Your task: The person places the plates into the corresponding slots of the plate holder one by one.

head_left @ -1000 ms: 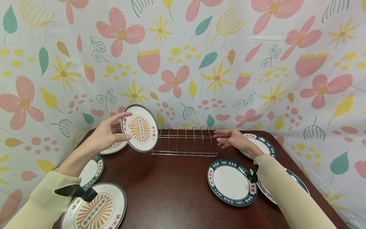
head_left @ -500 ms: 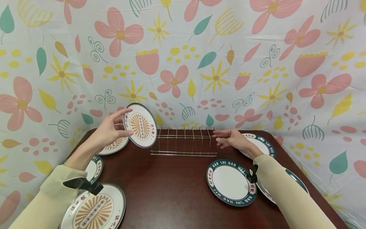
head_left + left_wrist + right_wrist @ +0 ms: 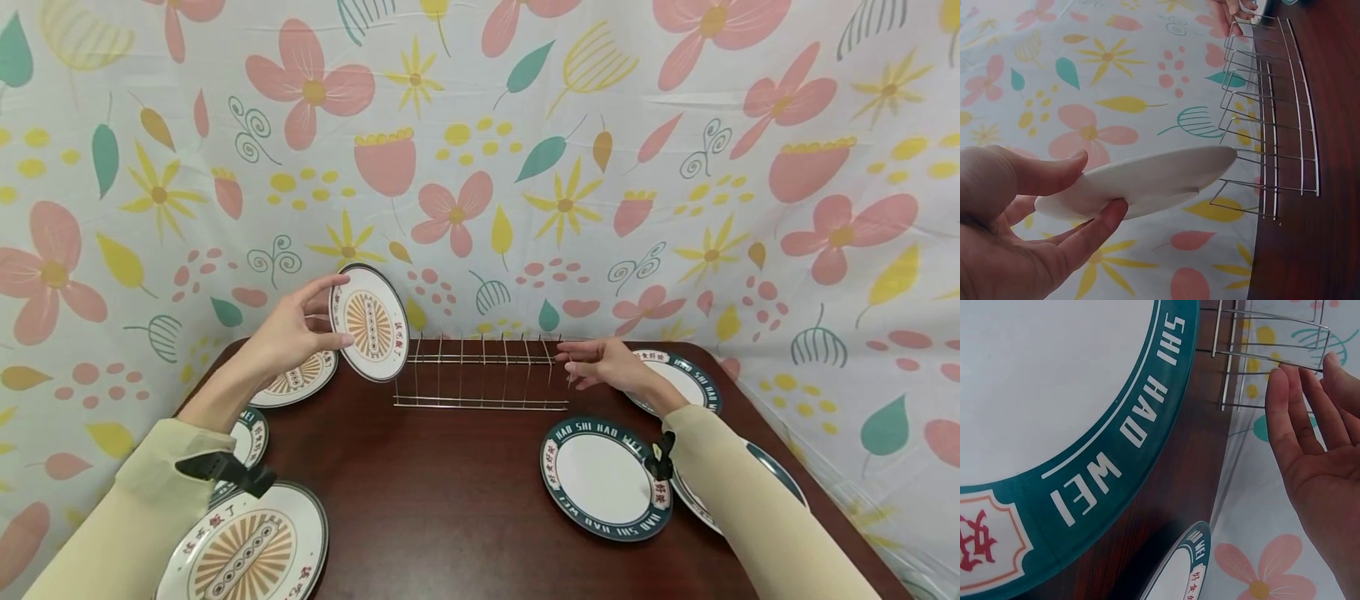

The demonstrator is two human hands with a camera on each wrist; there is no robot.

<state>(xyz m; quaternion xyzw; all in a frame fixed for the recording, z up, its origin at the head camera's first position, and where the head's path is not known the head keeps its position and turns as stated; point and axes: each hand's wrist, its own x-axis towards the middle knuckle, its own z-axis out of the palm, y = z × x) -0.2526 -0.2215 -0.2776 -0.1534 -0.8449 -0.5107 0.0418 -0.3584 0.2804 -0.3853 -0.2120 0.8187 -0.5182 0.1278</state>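
Note:
My left hand (image 3: 288,333) pinches a small white plate (image 3: 386,312) by its left edge, with a brown sunburst print facing me. The plate is tilted up in the air, just left of and above the wire dish rack (image 3: 480,406). In the left wrist view the thumb lies on one face of the plate (image 3: 1154,172) and fingers on the other. My right hand (image 3: 611,367) holds the rack's right end, its thumb and fingertips at the end wire. The right wrist view shows that hand (image 3: 1316,444) with the thumb against the wire corner.
On the left of the dark wooden table (image 3: 442,492) lie sunburst plates (image 3: 247,550) and a green-rimmed plate (image 3: 251,433). Green-rimmed plates (image 3: 603,475) lie on the right, one partly under the right forearm. A floral curtain (image 3: 480,150) hangs behind the rack.
My left hand has moved slightly up and right with the plate, which has turned a little more edge-on. The right hand stays at the rack's end.

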